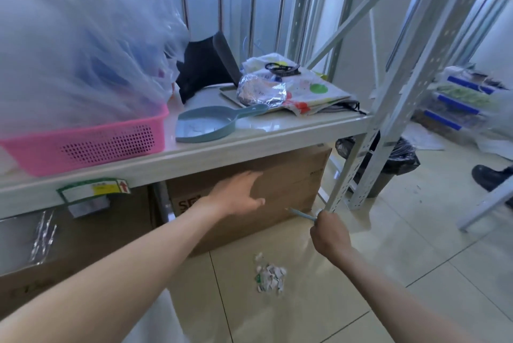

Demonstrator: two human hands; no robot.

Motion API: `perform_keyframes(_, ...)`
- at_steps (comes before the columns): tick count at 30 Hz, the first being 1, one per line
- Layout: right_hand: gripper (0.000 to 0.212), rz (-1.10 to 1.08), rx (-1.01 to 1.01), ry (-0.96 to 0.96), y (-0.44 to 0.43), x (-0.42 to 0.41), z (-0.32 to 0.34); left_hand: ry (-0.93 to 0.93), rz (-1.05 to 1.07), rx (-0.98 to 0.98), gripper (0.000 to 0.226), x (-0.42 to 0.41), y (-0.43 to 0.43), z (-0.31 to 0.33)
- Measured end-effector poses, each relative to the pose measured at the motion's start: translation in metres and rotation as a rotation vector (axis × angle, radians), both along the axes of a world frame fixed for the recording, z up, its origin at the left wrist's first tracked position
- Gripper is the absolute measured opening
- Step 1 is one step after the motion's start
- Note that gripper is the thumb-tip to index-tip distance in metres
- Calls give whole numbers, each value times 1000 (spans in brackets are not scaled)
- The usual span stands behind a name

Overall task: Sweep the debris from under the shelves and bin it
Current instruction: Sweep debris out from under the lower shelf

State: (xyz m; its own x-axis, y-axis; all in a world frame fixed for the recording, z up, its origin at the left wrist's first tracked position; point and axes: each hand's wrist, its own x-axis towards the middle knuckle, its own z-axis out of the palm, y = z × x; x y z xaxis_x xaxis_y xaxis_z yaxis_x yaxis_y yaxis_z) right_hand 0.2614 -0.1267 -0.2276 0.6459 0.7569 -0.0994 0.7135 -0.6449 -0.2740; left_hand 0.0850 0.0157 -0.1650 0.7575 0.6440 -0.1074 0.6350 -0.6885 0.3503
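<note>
A small heap of torn paper debris (pixel 269 277) lies on the tiled floor in front of the shelf. My left hand (pixel 239 194) lies flat, fingers straight, against the front of a brown cardboard box (pixel 288 173) under the white shelf (pixel 222 152). My right hand (pixel 330 231) grips a thin blue handle (pixel 301 213) near the shelf's metal post; what the handle belongs to is hidden. A blue-grey dustpan (pixel 204 126) rests on the shelf top. A bin lined with a black bag (pixel 394 165) stands behind the post at right.
A pink basket (pixel 91 145) under a big clear plastic bag fills the shelf's left. Foil, a printed bag and a dark tablet sit at the back. Another cardboard box (pixel 91 234) stands at lower left. Angled metal shelf posts (pixel 361 159) cross the right; a shoe (pixel 490 176) shows at the far right.
</note>
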Motion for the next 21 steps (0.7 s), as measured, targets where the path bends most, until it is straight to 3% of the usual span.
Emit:
perform_keyframes(5, 22, -23, 69, -74, -6, 9, 58, -37, 36, -38, 72, -13, -28, 19)
perform_keyframes(13, 12, 32, 135, -210, -15, 11, 159, -70, 19, -125, 74, -28, -40, 88)
perform_keyframes(17, 27, 95, 215, -261, -3, 14, 207, -147, 9, -54, 68, -26, -32, 131)
perform_keyframes(21, 21, 151, 310, -281, 26, 22, 239, -172, 45, 47, 65, -18, -9, 160)
